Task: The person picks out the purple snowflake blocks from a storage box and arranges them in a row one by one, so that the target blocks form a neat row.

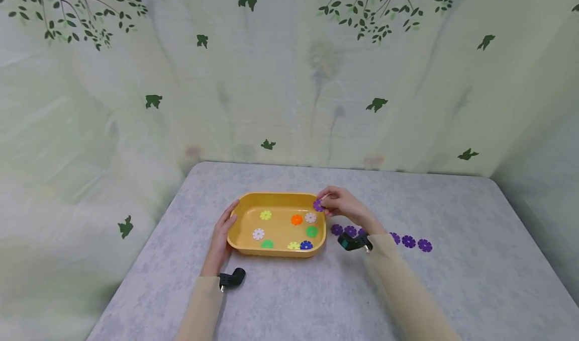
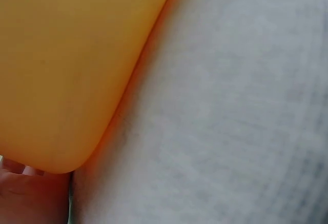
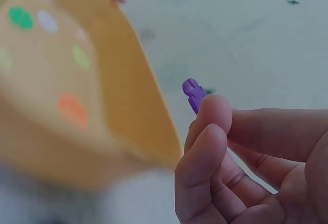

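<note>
A purple interlocking disc [image 1: 318, 205] with notched edges is pinched between the thumb and fingertips of my right hand [image 1: 346, 205], at the right end of a yellow tray [image 1: 271, 252]. The right wrist view shows this disc [image 3: 191, 92] nearly edge-on, partly covered by the fingertips. My left hand [image 1: 220, 238] holds the tray by its left end; in the left wrist view most of that hand is out of sight below the tray's corner. Inside the tray lie several loose discs: yellow, white, green, an orange disc [image 1: 296, 220] and a blue disc [image 1: 306, 245].
To the right of the tray, several purple discs [image 1: 424, 245] lie in a row on the grey table [image 1: 289, 301], its middle hidden by my right wrist. A pale curtain [image 1: 280, 79] with leaf prints hangs behind the table. Each wrist wears a small black camera [image 1: 232, 277].
</note>
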{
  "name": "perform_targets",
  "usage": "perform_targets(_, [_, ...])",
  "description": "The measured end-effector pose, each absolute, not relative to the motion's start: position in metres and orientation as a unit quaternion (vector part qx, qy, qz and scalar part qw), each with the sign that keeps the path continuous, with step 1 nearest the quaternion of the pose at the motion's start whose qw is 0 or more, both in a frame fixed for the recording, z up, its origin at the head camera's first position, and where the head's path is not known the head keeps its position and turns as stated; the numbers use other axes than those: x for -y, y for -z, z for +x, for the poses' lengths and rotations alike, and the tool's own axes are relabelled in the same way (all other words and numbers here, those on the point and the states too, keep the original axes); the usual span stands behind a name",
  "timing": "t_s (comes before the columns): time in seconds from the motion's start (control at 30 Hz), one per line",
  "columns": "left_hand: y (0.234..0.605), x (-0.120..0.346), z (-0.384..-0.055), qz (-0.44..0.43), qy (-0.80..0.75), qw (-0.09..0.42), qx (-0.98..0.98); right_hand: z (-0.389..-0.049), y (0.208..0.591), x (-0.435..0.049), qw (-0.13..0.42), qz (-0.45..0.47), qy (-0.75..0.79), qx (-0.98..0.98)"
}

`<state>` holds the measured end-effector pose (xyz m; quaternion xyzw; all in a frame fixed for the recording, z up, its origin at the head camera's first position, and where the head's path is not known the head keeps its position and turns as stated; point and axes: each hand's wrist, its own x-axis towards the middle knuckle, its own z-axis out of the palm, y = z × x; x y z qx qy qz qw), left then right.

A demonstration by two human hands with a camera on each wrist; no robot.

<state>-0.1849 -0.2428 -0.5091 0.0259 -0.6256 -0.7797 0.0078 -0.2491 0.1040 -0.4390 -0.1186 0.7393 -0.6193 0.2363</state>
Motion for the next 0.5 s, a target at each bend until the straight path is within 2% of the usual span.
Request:
perform_targets(0.33, [0.500,0.240,-0.180,0.021,0.793,-0.003,0.609,-0.203,0.467,-0.257,0.183,-0.042,0.624,-0.759])
perform_targets(0.5, [0.492,0.239,-0.176,0.007,0.797,-0.014,0.603,-0.182,0.480,-0.315,0.152,0.005,0.636,-0.756])
